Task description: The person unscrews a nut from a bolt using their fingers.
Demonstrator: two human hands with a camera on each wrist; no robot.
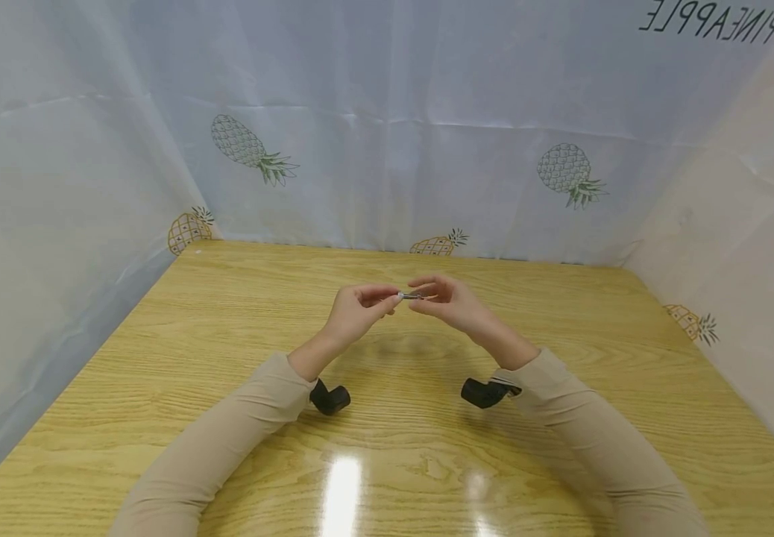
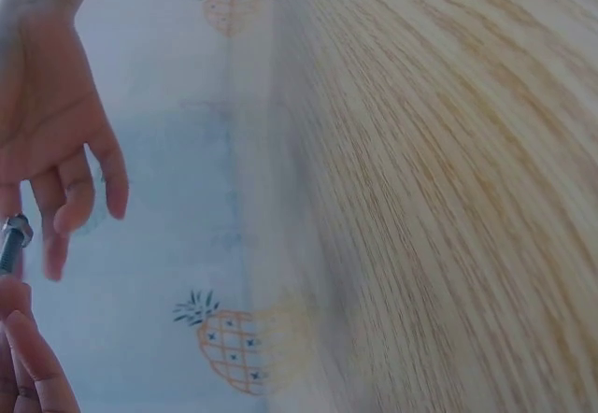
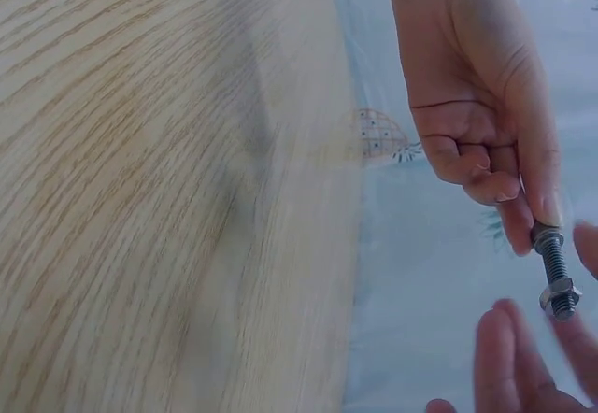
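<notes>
A threaded metal bolt (image 3: 555,262) is held in the air above the table, with a hex nut (image 3: 560,295) on its thread near the free end. My left hand (image 1: 355,312) pinches the bolt's head between thumb and fingertips, as the right wrist view shows. Around the nut end is my right hand (image 1: 457,304), thumb and fingers spread apart without gripping. Whether a right fingertip touches the nut I cannot tell. In the left wrist view the nut (image 2: 19,227) shows beyond the left fingertips (image 2: 35,352).
Below the hands lies a wood-grain table (image 1: 400,418). Black curved pieces (image 1: 330,399) stick out beneath both sleeve cuffs. A pale curtain (image 1: 387,164) with pineapple prints borders the table at the back and sides.
</notes>
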